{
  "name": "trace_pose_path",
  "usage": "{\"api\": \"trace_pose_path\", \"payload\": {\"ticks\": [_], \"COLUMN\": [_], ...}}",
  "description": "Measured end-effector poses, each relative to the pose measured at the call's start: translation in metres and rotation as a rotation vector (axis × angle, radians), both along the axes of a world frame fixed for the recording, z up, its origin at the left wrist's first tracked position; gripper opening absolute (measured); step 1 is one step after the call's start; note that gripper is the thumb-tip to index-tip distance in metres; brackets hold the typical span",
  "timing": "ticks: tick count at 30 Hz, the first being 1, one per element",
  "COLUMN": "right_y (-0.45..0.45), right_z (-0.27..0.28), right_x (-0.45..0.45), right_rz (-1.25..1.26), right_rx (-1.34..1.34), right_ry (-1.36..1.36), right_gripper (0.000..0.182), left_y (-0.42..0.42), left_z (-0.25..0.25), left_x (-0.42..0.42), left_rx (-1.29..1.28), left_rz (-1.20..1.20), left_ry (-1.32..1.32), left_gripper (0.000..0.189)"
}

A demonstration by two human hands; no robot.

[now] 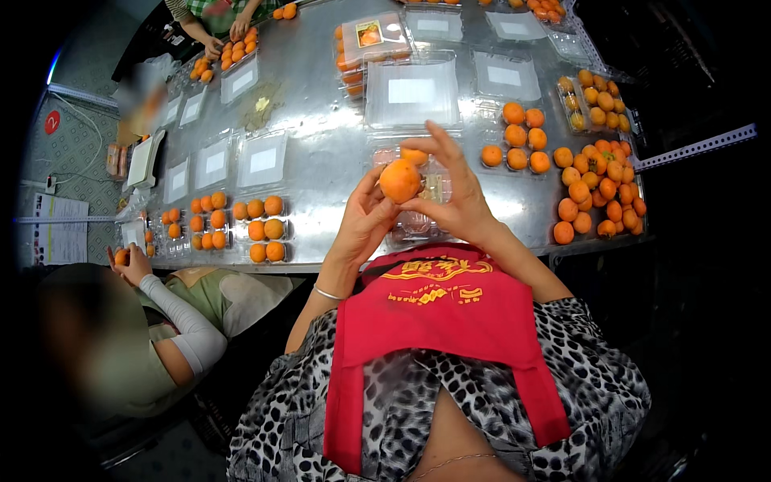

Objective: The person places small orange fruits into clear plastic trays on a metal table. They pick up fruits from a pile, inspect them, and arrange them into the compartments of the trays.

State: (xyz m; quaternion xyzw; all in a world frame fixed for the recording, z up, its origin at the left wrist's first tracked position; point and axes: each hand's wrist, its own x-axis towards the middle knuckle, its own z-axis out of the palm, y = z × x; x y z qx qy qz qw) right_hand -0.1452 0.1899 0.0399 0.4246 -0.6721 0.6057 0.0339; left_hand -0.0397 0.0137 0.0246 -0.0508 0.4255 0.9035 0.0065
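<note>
My left hand holds an orange persimmon from the left and below, over the table's near edge. The thumb of my right hand is close under the fruit's right side; its fingers are raised and spread. Whether that thumb touches the fruit I cannot tell. Just behind it another persimmon sits at a clear plastic clamshell box, which my hands partly hide. Beyond lies an open clamshell with a white liner. To its right several persimmons stand in a clear tray.
A loose heap of persimmons covers the right corner, with a filled box behind. Stacked filled boxes stand at the back. More trays of persimmons line the left. A co-worker's hand holds fruit at left; another person's hands are at the far side.
</note>
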Motion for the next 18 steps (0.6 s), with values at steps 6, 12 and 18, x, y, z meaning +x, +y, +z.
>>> {"api": "trace_pose_path", "payload": {"ticks": [6,12,18], "right_y": [0.007,0.009,0.040], "right_z": [-0.009,-0.011,-0.030], "right_x": [0.010,0.012,0.009], "right_rz": [0.018,-0.031,-0.284], "right_rx": [0.028,0.044,0.119], "right_ry": [-0.189,-0.060,0.018], "right_gripper": [0.116,0.111,0.101], "left_y": [0.008,0.009,0.001], "left_z": [-0.003,-0.006,-0.006], "left_x": [-0.002,-0.004,0.001], "left_rx": [0.081,0.046,-0.345], "left_rz": [-0.012,-0.040,-0.009], "left_ry": [0.031,0.005,-0.007], "left_gripper": [0.073,0.074,0.065]}}
